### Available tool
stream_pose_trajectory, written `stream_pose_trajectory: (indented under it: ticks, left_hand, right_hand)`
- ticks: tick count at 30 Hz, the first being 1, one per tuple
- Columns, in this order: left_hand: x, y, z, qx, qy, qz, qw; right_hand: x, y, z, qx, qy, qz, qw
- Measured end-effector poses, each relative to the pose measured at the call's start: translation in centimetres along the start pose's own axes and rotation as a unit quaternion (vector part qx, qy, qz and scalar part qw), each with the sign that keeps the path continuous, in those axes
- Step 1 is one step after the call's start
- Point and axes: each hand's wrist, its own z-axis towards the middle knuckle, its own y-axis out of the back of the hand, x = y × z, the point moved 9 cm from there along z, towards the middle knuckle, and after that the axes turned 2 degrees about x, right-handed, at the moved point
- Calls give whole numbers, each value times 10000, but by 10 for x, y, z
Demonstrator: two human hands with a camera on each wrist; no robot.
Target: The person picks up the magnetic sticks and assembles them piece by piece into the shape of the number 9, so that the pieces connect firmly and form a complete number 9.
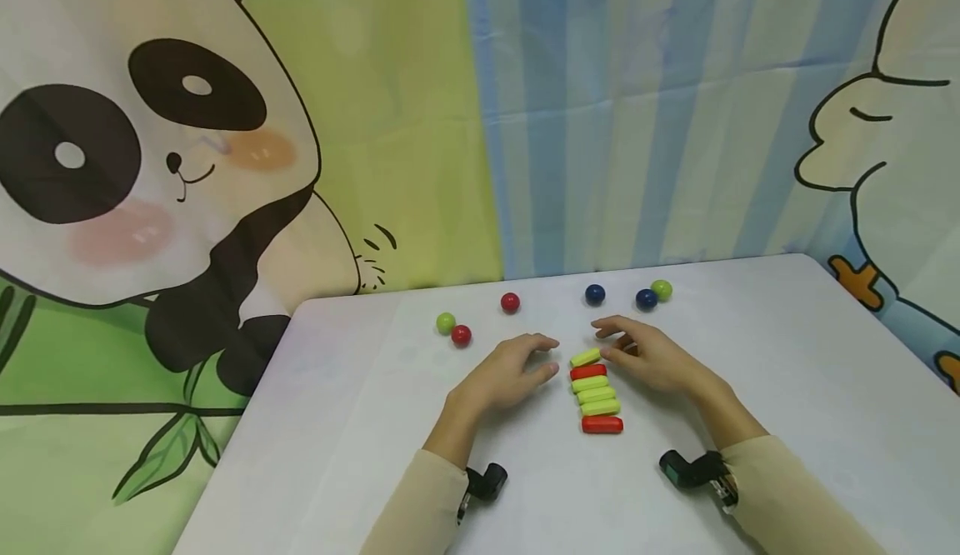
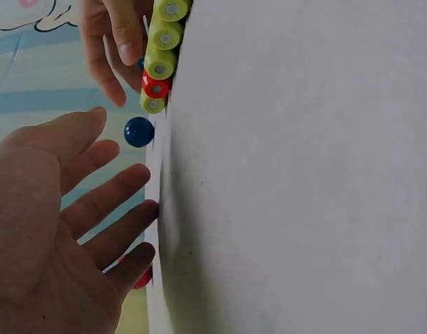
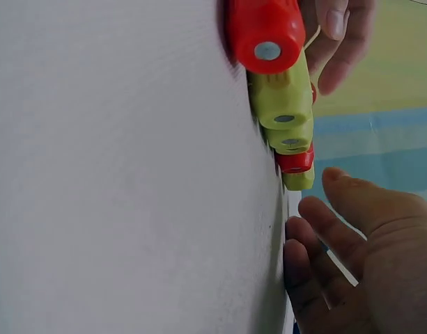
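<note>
Several short magnetic rods with round metal ends lie side by side in a column on the white table (image 1: pixel 360 438). At the far end is a yellow-green rod (image 1: pixel 585 358), slightly askew, then a red rod (image 1: pixel 588 372); more yellow-green rods (image 1: pixel 597 395) follow, and another red rod (image 1: pixel 602 425) ends the column nearest me. My left hand (image 1: pixel 504 376) hovers left of the column, fingers relaxed and holding nothing. On the other side, my right hand (image 1: pixel 656 357) has its thumb beside the far yellow-green rod; whether they touch I cannot tell.
Toward the back left lie a green ball (image 1: pixel 446 323) and two red balls, one (image 1: pixel 461 336) close to the green and one (image 1: pixel 510 302) farther back. Back right are two blue balls (image 1: pixel 595 294) and another green ball (image 1: pixel 662 290). A printed curtain (image 1: pixel 585 122) hangs behind the table.
</note>
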Motion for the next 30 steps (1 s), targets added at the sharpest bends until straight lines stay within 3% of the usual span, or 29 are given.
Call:
stream_pose_trajectory:
  ticks: [7, 15, 21, 30]
  left_hand:
    - [8, 2, -1, -65, 191, 211, 9996]
    - [10, -5, 9, -211, 147, 218, 9994]
    - [13, -6, 9, -321, 244, 229, 9989]
    - [13, -4, 10, -318, 91, 26, 9994]
  right_hand:
    - [3, -4, 10, 17, 110, 126, 9999]
    - [-6, -2, 11, 111, -28, 67, 9999]
    - [-1, -6, 14, 174, 96, 112, 9997]
    - [1, -12, 22, 33, 73, 225, 9997]
